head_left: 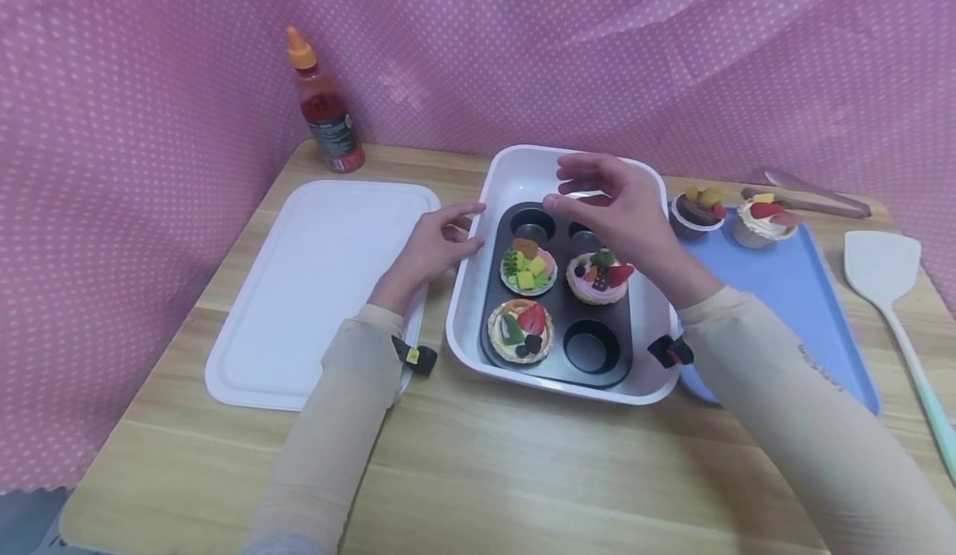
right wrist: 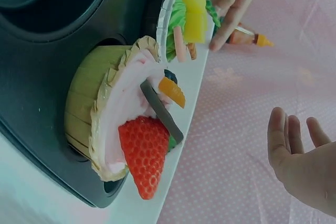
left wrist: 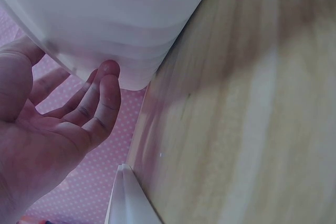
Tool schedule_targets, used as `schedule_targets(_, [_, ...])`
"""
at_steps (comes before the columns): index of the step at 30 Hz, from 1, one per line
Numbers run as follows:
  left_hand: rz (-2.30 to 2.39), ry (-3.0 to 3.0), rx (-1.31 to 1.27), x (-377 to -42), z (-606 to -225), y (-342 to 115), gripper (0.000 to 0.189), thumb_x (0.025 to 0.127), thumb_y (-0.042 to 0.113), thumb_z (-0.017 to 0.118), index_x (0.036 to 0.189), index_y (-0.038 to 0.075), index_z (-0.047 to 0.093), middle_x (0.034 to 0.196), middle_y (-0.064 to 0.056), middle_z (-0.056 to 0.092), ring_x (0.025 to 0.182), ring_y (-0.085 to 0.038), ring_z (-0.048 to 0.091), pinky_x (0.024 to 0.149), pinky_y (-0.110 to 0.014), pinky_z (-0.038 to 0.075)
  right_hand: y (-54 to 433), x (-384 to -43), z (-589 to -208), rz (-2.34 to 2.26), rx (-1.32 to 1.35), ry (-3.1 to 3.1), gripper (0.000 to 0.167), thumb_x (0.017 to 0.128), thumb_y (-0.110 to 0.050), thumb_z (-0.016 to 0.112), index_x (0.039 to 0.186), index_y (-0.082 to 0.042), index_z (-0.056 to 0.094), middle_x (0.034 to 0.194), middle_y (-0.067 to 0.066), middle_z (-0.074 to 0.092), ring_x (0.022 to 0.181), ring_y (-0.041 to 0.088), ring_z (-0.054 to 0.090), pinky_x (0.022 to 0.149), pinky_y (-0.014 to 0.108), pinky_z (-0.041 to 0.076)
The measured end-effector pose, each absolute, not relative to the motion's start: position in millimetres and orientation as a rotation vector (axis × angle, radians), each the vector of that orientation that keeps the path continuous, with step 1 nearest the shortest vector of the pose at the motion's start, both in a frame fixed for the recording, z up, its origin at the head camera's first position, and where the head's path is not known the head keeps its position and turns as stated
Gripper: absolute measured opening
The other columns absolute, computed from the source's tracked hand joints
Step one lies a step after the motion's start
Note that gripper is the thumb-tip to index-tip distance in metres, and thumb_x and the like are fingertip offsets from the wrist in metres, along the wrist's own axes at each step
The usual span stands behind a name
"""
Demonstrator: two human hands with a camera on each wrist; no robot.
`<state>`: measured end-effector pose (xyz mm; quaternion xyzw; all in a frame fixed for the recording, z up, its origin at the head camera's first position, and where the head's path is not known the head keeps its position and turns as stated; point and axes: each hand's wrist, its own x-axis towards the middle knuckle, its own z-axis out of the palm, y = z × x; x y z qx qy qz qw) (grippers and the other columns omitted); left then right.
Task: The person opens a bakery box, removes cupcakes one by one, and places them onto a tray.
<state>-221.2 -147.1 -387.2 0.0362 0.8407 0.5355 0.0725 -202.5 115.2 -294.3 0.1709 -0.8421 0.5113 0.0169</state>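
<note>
My left hand (head_left: pixel 436 245) is at the left rim of a white tub (head_left: pixel 465 323), thumb and index fingertips at the edge. In the left wrist view, its other fingers (left wrist: pixel 107 93) bend against the tub's outer wall. A dark muffin tin (head_left: pixel 556 352) lies inside the tub. Its cups hold a cupcake with yellow cubes (head_left: pixel 529 271), a strawberry-and-kiwi one (head_left: pixel 520 331) and a pink-cream one (head_left: pixel 597 278). My right hand (head_left: pixel 620 206) hovers over the tin's far right cup, partly covering it, fingers loosely bent and holding nothing.
On the right, a blue tray (head_left: pixel 777 306) carries a chocolate cupcake (head_left: pixel 696 211) and a white-cream cupcake (head_left: pixel 762 221). Beyond it lie tongs (head_left: pixel 810 198) and a spatula (head_left: pixel 885 269). A white board (head_left: pixel 321 273) is at left, with a sauce bottle (head_left: pixel 329 119) behind it.
</note>
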Motion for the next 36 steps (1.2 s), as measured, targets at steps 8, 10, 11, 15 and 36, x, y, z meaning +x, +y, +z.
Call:
schedule_targets(8, [1.629,2.522,0.132,-221,-388,-148,0.054,0.092,0.013,0.072,0.143,0.022,0.058,0.126,-0.012,0.064,0.104,-0.026,0.066,0.08,-0.033,0.058,122,-195,-286,1.529,0.521,-2.709,0.058,0.088,-0.037,0.078,0.139,-0.017,0.058,0.133,0.005,0.064,0.119,0.019,0.065,0.095,0.026,0.056])
schedule_targets(10, [1.627,2.521,0.13,-221,-388,-147,0.054,0.092,0.013,0.072,0.143,0.023,0.058,0.126,-0.012,0.064,0.105,-0.026,0.066,0.08,-0.033,0.058,125,-193,-285,1.512,0.521,-2.72,0.058,0.088,-0.038,0.078,0.139,-0.018,0.059,0.133,0.005,0.064,0.118,0.018,0.064,0.095,0.024,0.055])
schedule_targets(11, [1.626,2.52,0.128,-221,-387,-147,0.054,0.092,0.013,0.072,0.143,0.023,0.058,0.126,-0.012,0.064,0.105,-0.026,0.066,0.08,-0.033,0.059,127,-192,-286,1.508,0.52,-2.724,0.058,0.088,-0.037,0.078,0.139,-0.018,0.059,0.133,0.005,0.064,0.118,0.018,0.064,0.094,0.023,0.055])
schedule_targets(15, [1.623,2.518,0.124,-221,-387,-147,0.055,0.092,0.014,0.073,0.143,0.024,0.057,0.127,-0.011,0.064,0.105,-0.025,0.066,0.079,-0.032,0.058,132,-190,-287,1.506,0.515,-2.744,0.058,0.088,-0.036,0.078,0.139,-0.016,0.058,0.134,0.006,0.063,0.119,0.02,0.064,0.092,0.02,0.055])
schedule_targets(36, [1.638,2.531,0.157,-220,-388,-148,0.054,0.092,0.012,0.072,0.143,0.02,0.058,0.125,-0.014,0.065,0.104,-0.027,0.067,0.079,-0.032,0.058,124,-191,-326,1.457,0.54,-2.887,0.063,0.086,-0.031,0.082,0.139,-0.009,0.057,0.134,0.014,0.063,0.121,0.032,0.062,0.103,0.045,0.052])
